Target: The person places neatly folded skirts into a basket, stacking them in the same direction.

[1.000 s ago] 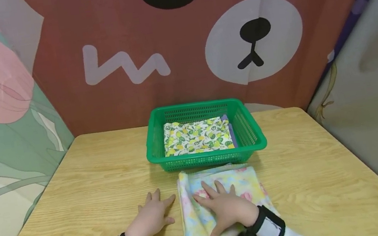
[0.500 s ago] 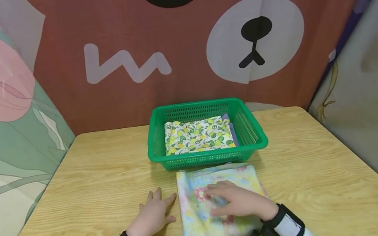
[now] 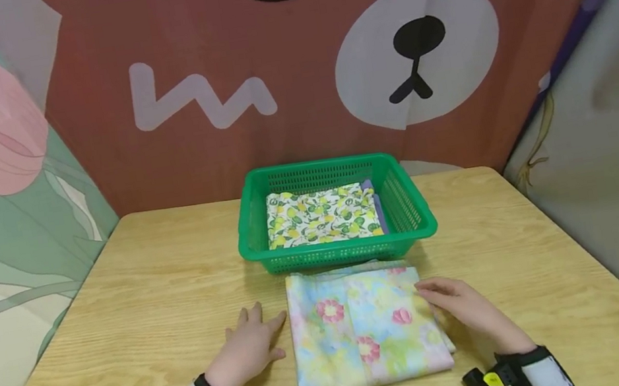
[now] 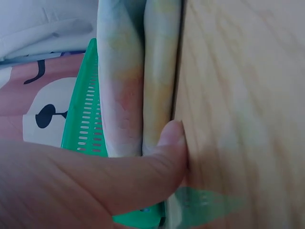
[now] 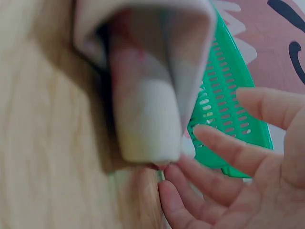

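Note:
A folded pastel cloth [image 3: 333, 349] with pink flowers lies flat on the wooden table. My left hand [image 3: 243, 353] rests on the table at its left side, fingers spread, with the forefinger close to the fold. Layered folds of the cloth [image 4: 121, 95] show beyond the thumb in the left wrist view. At the cloth's right edge is my right hand [image 3: 471, 309], its fingers extended. The right wrist view shows the fingertips by the end of a rolled inner fold [image 5: 147, 119], under an upper layer; whether they touch it is hard to tell.
Just behind the cloth stands a green plastic basket [image 3: 335, 246], holding a folded lemon-print cloth [image 3: 322, 218] and something purple [image 3: 380, 212] beside it. A curtain with a bear's face [image 3: 301, 134] hangs behind the wooden table [image 3: 177, 273].
My right hand has slid from the middle of the cloth to its right edge, and the cloth's top now lies smoother. The left hand has stayed beside the cloth.

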### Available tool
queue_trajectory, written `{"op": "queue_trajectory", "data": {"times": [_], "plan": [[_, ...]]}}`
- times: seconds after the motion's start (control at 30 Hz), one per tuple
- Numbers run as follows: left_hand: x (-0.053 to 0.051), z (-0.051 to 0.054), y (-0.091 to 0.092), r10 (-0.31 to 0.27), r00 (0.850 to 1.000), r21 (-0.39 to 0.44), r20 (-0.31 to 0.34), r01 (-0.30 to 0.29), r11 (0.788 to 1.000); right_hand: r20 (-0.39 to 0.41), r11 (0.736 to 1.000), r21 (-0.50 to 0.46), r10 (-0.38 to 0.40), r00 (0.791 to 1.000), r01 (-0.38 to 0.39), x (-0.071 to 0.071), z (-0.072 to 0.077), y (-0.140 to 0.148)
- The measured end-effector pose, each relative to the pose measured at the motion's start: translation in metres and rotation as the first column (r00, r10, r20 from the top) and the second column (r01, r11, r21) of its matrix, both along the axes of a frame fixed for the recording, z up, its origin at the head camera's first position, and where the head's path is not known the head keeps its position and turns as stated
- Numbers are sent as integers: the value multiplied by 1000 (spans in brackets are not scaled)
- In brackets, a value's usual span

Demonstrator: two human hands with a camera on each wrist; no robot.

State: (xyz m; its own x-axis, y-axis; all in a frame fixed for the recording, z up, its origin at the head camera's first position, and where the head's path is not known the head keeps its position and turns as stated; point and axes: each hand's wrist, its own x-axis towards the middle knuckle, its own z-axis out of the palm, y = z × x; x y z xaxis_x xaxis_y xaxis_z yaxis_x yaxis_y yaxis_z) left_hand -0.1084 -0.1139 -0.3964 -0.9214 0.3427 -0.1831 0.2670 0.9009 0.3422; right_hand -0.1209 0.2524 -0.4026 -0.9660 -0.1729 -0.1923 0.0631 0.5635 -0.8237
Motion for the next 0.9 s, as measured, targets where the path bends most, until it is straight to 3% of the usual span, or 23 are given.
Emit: {"op": "queue_trajectory", "data": {"times": [0.13,0.2,0.27,0.3,0.33,0.37,0.47,0.53,0.57,0.63,0.73,0.8,0.9], "plan": [[-1,-1,4,-37,994,-14,-101,36,999,30,996,-47,-72,997,73,3,0,4],[-4,-3,7,-9,993,63,-122,16,998,78,990,-100,-91,993,98,4,0,4],[-7,-5,9,41,997,201,-71,-26,979,129,981,-149,-104,986,123,3,0,3],[-9,-6,10,67,998,293,-13,-61,954,151,977,-171,-103,983,129,3,1,4],[-11,-7,11,85,994,388,62,-102,916,171,974,-182,-105,980,137,3,1,4],[-13,-8,11,95,983,481,159,-161,862,181,973,-186,-104,978,138,3,1,5],[-17,-12,8,10,921,660,389,-286,695,221,966,-221,-81,972,131,2,2,6],[-19,-15,5,-86,871,727,483,-344,594,251,957,-269,-37,967,107,1,2,8],[-20,-17,3,-133,847,746,515,-366,556,264,948,-306,-8,965,91,1,1,9],[-22,-20,1,-216,805,773,552,-396,496,281,920,-390,71,957,46,0,-2,12],[-24,-25,1,-290,753,782,591,-447,434,280,869,-494,168,945,-8,-2,-7,15],[-24,-27,3,-325,726,783,606,-471,407,274,843,-537,212,938,-34,-2,-10,16],[-24,-28,7,-363,705,787,609,-483,383,278,818,-574,243,929,-43,-3,-13,17]]}}
